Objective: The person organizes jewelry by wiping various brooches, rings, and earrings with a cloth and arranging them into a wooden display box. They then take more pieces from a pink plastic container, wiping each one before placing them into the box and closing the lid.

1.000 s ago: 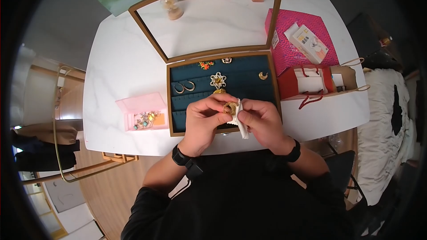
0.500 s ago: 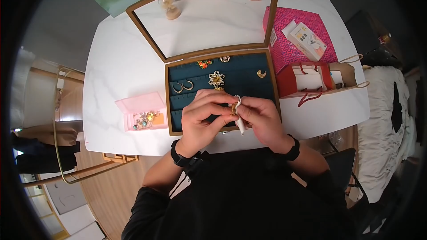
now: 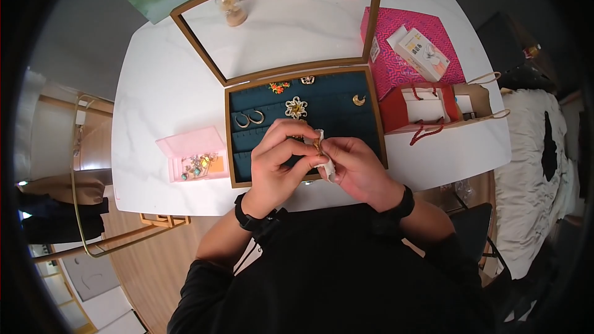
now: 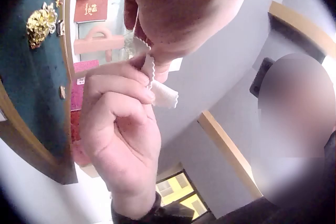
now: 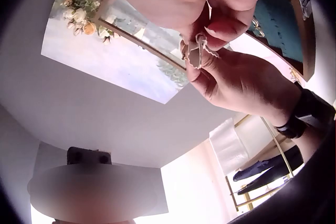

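Observation:
Over the front of a jewellery case (image 3: 228, 142) lined in dark teal, both hands meet at a gold ring-shaped piece of jewellery (image 3: 317, 146). My left hand (image 3: 278, 158) pinches it between thumb and fingers, which partly cover it. My right hand (image 3: 359, 170) grips a small white cloth (image 3: 328, 170) against its right side. In the left wrist view the cloth (image 4: 166, 95) shows a zigzag edge and sticks out past the right hand's fingers (image 4: 118, 95). A flower-shaped brooch (image 3: 296, 108), hoop earrings (image 3: 242, 120) and a gold crescent piece (image 3: 359, 100) lie in the case.
The case's glass lid (image 3: 201, 48) stands raised behind it. To the left is an open pink box (image 3: 192, 142) of jewellery. On the right are a magenta bag (image 3: 442, 31) with a small white carton (image 3: 422, 55) on it, and a red paper bag (image 3: 396, 113).
The gold piece has turned from showing its round opening to a narrower side. The cloth has shifted and folded closer to it. Both hands have moved slightly left in the head view.

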A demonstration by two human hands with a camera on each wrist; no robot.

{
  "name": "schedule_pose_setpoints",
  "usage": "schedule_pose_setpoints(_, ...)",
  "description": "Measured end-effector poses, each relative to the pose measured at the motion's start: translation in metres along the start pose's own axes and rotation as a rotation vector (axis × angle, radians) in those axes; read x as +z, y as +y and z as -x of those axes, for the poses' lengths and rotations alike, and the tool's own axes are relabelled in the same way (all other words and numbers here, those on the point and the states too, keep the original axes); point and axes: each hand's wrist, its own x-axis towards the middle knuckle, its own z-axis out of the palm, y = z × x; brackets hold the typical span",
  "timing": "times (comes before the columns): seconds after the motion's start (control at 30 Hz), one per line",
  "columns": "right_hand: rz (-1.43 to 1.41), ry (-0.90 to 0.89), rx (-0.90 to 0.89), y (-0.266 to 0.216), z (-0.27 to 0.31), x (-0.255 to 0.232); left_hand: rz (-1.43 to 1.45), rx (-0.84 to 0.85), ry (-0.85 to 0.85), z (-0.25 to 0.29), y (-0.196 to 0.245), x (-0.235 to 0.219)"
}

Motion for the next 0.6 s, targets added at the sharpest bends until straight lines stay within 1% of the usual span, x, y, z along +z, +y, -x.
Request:
schedule_pose_setpoints(0.07,0.023,-0.076,-0.007,-0.002,0.0,-0.006,-0.001,-0.019,-0.003,0.001,0.003,-0.001)
schedule_pose_setpoints(0.1,0.025,-0.078,-0.006,-0.005,0.0,-0.007,-0.001,-0.037,-0.007,0.0,0.005,-0.002)
schedule_pose_setpoints(0.17,0.144,-0.022,0.046,-0.014,0.004,-0.006,0.0,-0.018,-0.007,-0.002,0.009,-0.004)
schedule_pose_setpoints(0.2,0.144,-0.022,0.046,-0.019,0.005,-0.005,0.002,0.002,-0.009,-0.004,0.011,-0.005)
schedule_pose_setpoints(0.27,0.289,-0.08,0.031,-0.027,0.005,-0.003,-0.036,0.009,-0.011,-0.007,0.014,-0.005)
schedule_pose_setpoints(0.3,0.289,-0.079,0.031,-0.029,0.005,-0.002,-0.073,0.015,-0.014,-0.008,0.015,-0.005)
schedule_pose_setpoints(0.33,0.362,-0.07,0.015,-0.032,0.005,-0.001,-0.071,0.017,-0.015,-0.008,0.014,-0.006)
schedule_pose_setpoints(0.37,0.436,-0.061,-0.002,-0.033,0.005,-0.001,-0.117,0.027,-0.059,-0.008,0.013,-0.008)
schedule_pose_setpoints(0.4,0.439,-0.059,-0.006,-0.033,0.005,0.0,-0.161,0.038,-0.101,-0.009,0.012,-0.01)
schedule_pose_setpoints(0.43,0.525,-0.01,-0.052,-0.031,0.005,0.002,-0.156,0.044,-0.101,-0.009,0.012,-0.012)
schedule_pose_setpoints(0.47,0.611,0.041,-0.097,-0.03,0.007,0.003,-0.119,-0.029,-0.111,-0.007,0.012,-0.014)
schedule_pose_setpoints(0.5,0.614,0.049,-0.099,-0.028,0.009,0.001,-0.082,-0.104,-0.124,-0.007,0.012,-0.016)
schedule_pose_setpoints(0.53,0.62,0.041,-0.107,-0.025,0.01,-0.002,-0.004,-0.106,-0.106,-0.006,0.006,-0.016)
schedule_pose_setpoints(0.6,0.626,0.041,-0.116,-0.024,0.015,-0.005,0.227,-0.288,-0.078,0.001,-0.003,-0.017)
